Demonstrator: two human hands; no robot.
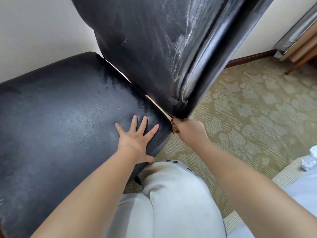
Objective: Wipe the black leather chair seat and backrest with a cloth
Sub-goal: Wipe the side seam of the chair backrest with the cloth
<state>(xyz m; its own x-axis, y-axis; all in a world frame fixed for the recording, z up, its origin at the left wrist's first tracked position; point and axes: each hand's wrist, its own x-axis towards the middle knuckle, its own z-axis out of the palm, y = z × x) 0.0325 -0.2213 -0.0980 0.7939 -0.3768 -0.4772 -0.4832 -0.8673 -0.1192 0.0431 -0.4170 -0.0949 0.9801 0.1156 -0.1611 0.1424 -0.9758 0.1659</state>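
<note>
The black leather chair fills the left and top of the head view. Its seat (56, 114) looks dull and streaked, and its backrest (145, 42) shows pale wipe marks near the right edge. My left hand (137, 136) lies flat on the seat's right corner with fingers spread. My right hand (188, 129) is curled at the bottom corner of the backrest, gripping a small brownish bunched cloth (175, 127) against the chair frame. Most of the cloth is hidden inside the fist.
A patterned green-beige carpet (248, 117) covers the floor to the right. My knee in white trousers (171, 194) presses close to the seat's edge. Wooden furniture legs (298, 66) stand at the far right by a white wall (34, 31).
</note>
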